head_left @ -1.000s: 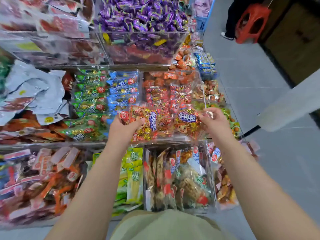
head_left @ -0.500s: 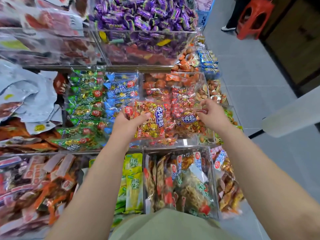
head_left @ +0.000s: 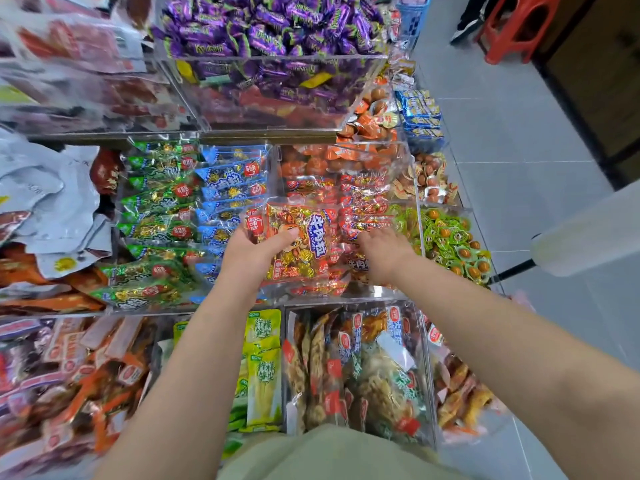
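Grey tiled floor [head_left: 519,168] down the right side, red plastic stool [head_left: 512,26] far back. Tiered snack shelf [head_left: 263,137] with clear bins: purple candies [head_left: 277,26] on top, green packets [head_left: 159,202] and blue packets [head_left: 232,178] crowding the left. Middle bin [head_left: 381,292] holds red-orange packets. Beef cubes packet [head_left: 304,244] sits over its front, with the left hand [head_left: 256,254] gripping the left edge, thumb across. Right hand [head_left: 384,254] is just beside it, fingers bent into the bin's packets; cannot tell if it grips one.

Grey tiled floor [head_left: 519,140] beside clear acrylic bins [head_left: 360,91], with a red stool [head_left: 516,26] (plastic) beyond.
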A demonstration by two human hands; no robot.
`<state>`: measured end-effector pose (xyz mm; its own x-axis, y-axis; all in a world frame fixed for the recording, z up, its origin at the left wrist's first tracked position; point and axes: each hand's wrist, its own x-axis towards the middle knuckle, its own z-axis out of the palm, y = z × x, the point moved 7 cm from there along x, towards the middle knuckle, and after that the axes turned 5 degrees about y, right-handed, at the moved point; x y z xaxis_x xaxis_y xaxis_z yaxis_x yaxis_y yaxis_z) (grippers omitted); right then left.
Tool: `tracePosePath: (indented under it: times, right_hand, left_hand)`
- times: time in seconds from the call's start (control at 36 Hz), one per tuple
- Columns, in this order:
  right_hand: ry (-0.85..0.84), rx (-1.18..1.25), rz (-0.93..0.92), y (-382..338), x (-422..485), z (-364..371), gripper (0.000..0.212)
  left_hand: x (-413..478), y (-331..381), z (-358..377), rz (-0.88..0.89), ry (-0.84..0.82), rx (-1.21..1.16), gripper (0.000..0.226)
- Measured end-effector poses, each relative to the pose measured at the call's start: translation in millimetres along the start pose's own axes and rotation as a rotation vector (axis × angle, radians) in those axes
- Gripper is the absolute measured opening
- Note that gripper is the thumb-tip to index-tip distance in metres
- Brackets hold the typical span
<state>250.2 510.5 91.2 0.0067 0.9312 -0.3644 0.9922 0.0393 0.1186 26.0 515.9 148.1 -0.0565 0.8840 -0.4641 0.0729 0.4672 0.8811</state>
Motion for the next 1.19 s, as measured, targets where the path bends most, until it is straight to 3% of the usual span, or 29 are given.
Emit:
tracePosePath:
  times: [0.06,0.22,0.31,0.42,0.5,0.72,0.81,0.89,0.97,1.03,1.06,1.08,1.14,1.19]
  right_hand:
    - [-0.023,-0.040,-0.021,-2,4,7,0.052]
    - [0.119,-0.067,-0.108,4,22,16,0.059]
    - [0.087,-0.100,-0.028,10,23,32,0.071]
    - [0.069,-0.097,0.046,8,28,41,0.062]
    - [0.066,-0.076,0.058,11,32,43,0.069]
    - [0.064,-0.075,0.092,9,30,36,0.065]
    - [0.077,0.119,0.079,10,21,30,0.075]
    - [0.267,0.537,0.120,17,4,3,0.054]
    - [0.431,1.071,0.191,26,-20,-24,0.014]
    - [0.382,1.379,0.179,22,-34,-34,0.009]
    - [0.325,1.473,0.155,18,-38,-36,0.006]
    - [0.269,1.521,0.126,13,-41,-37,0.005]
    - [0.205,1.552,0.117,9,-45,-36,0.029]
    - [0.192,1.591,0.169,11,-47,-33,0.046]
  left_hand:
    - [0,-1,1,-0.004,0.002,-0.007,0.040]
    - [3,-2,2,-0.028,-0.003,-0.011,0.037]
    - [5,-3,2,-0.040,-0.007,-0.014,0.042]
    - [5,-4,1,-0.051,-0.015,-0.047,0.049]
    - [4,-4,3,-0.062,-0.028,-0.059,0.065]
    - [7,-5,4,-0.057,-0.047,-0.056,0.054]
    - [8,-4,5,-0.055,-0.042,-0.029,0.055]
    - [6,-3,12,-0.044,-0.082,-0.027,0.049]
    - [0,-1,25,-0.052,-0.124,-0.001,0.080]
    - [-4,-1,32,-0.061,-0.123,0.029,0.104]
    - [-5,-2,36,-0.066,-0.133,0.036,0.104]
    - [-5,-2,39,-0.060,-0.141,0.041,0.092]
    - [-6,-4,43,-0.042,-0.158,0.068,0.057]
    - [-4,-5,45,-0.033,-0.168,0.102,0.054]
